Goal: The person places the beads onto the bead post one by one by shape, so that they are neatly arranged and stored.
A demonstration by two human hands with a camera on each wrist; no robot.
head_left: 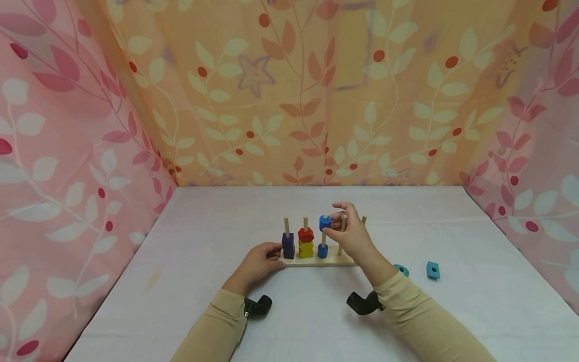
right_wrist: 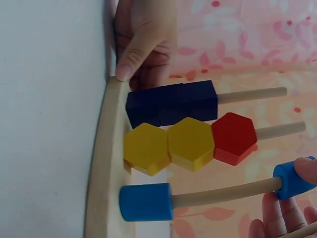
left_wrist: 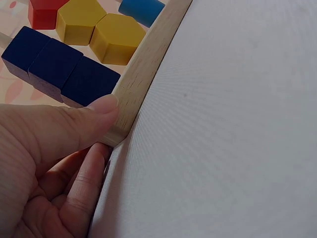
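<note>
My left hand (head_left: 257, 263) grips the left end of a wooden peg stacker's base (head_left: 312, 262), thumb on its front edge. My right hand (head_left: 356, 240) pinches a blue cylinder block (head_left: 324, 224), which is threaded on the upper part of the third peg. Lower on that peg sits another blue cylinder (right_wrist: 145, 202), with bare wood between the two. Dark blue square blocks (left_wrist: 58, 67) fill the lower part of the first peg. Two yellow hexagonal blocks (right_wrist: 190, 143) with a red hexagonal block (right_wrist: 234, 139) above them are on the second. My right hand partly hides the last pegs.
To the right of the stacker, a teal square block (head_left: 432, 270) with a hole lies on the white tabletop (head_left: 303, 306). Another teal block (head_left: 401, 270) is partly hidden by my right forearm. Patterned curtains (head_left: 289, 90) stand behind and at both sides.
</note>
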